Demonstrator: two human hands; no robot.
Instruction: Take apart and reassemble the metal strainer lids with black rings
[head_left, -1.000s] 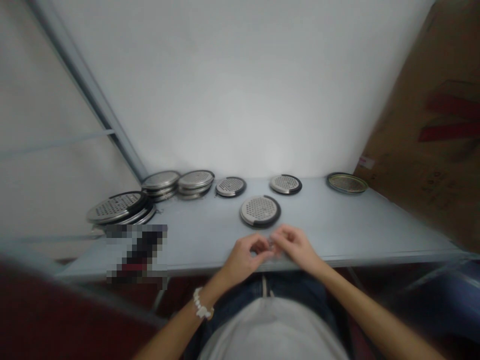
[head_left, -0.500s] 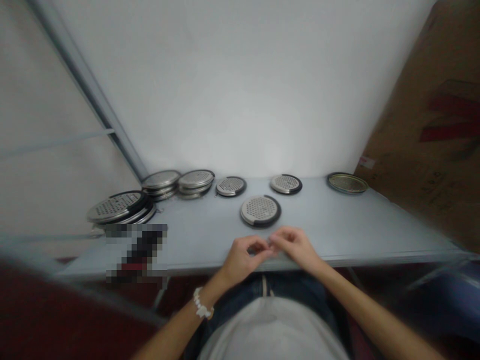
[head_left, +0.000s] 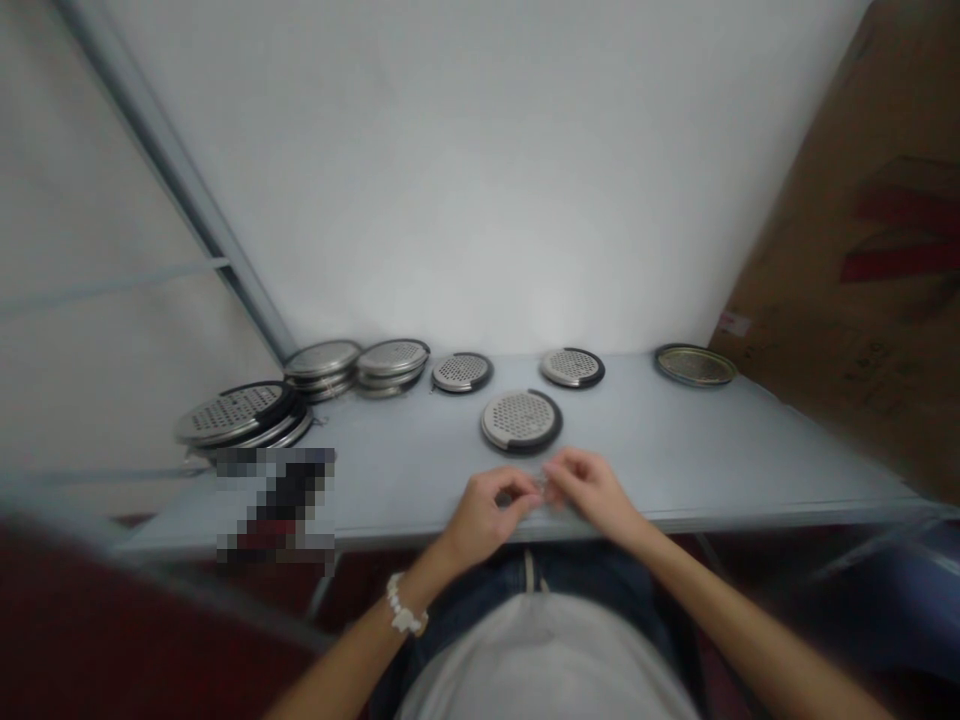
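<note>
Work looks small and fiddly here. The left hand [head_left: 486, 508] and the right hand [head_left: 592, 492] meet above the near side of the grey table [head_left: 660, 460], with their tips very close together. Both hands have their fingers bent in toward the thumb, a bit like a pinch. Something tiny may be between the tips, but it is too blurry there, so I cannot tell if either hand is gripping anything.

The nearest round plate [head_left: 517, 416] lies on the table, just past the hands on the far side. It is full of little holes and has a dark band on the right and near parts of its edge. No hand is holding it.

I think the step in hand is close fingertip work, not lifting plates. The next move seems to call for a light pinch, steady hands and a good look at the tips. If a little bit is there, it could slip and drop.

Along the far side are a small plate [head_left: 459, 373] on the left, another plate [head_left: 571, 367] to its right, and a yellowish plate [head_left: 695, 367] at the far right, near the brown box [head_left: 847, 330].
</note>
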